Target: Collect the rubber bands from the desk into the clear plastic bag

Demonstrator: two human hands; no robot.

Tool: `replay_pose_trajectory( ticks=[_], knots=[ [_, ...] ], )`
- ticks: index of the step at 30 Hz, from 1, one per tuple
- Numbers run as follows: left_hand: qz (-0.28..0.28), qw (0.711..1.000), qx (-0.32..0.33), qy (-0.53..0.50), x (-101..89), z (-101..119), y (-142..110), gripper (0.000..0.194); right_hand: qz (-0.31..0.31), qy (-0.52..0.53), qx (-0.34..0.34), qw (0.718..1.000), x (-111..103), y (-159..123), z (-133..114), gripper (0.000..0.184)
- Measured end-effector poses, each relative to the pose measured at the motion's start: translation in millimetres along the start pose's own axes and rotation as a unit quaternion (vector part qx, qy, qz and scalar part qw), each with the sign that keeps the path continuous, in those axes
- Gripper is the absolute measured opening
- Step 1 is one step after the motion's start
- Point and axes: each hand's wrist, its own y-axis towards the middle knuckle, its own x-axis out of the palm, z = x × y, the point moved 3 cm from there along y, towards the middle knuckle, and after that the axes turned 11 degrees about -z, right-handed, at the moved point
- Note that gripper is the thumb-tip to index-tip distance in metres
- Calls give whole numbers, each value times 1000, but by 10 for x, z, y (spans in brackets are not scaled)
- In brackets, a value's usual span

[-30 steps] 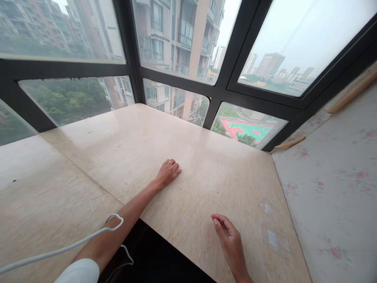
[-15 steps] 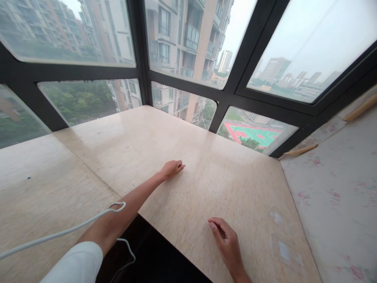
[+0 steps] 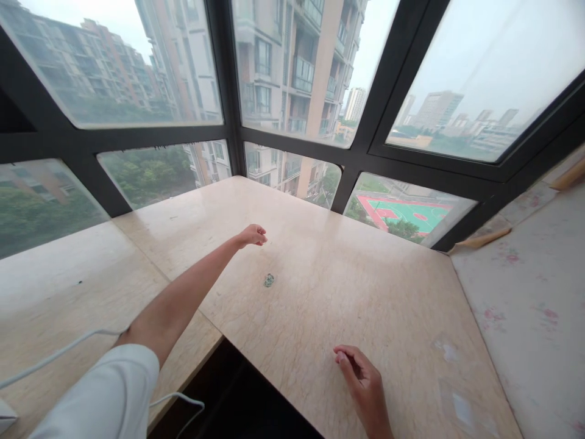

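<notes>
My left hand (image 3: 253,235) reaches out over the marble countertop (image 3: 315,292), with its fingers curled in; whether anything is inside them is hidden. On the stone, a short way nearer to me than that hand, lies a small clear-and-green cluster (image 3: 269,280) that looks like glass marbles. It is too small to make out exactly, and neither hand touches it. My right hand (image 3: 363,384) is by the counter's near side, its fingers bent and thumb pressed against the fingertips. What that hand holds, if anything, cannot be seen.
A white cable (image 3: 59,360) runs beside my left arm. Below the counter's front edge is a dark gap (image 3: 237,396). Dark window frames (image 3: 292,148) border the back, and a floral-papered wall (image 3: 525,317) stands at right. Clear tape patches (image 3: 462,410) stick to the counter.
My left hand has moved away from me and left, and the green cluster now shows on the counter where that hand was. My right hand keeps its curled pose. The view has shifted slightly.
</notes>
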Motion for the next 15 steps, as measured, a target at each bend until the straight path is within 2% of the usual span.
replay_pose_trajectory(
  ticks=[3,8,15],
  knots=[
    [-4,1000,14,-22,-43,79,0,38,9,19,3,1000,-14,2,-19,29],
    [-3,998,37,-42,-49,229,-42,40,17,37,7,999,-26,8,-34,31],
    [13,996,13,89,-9,372,-142,30,25,59,17,998,-42,5,6,31]
  ],
)
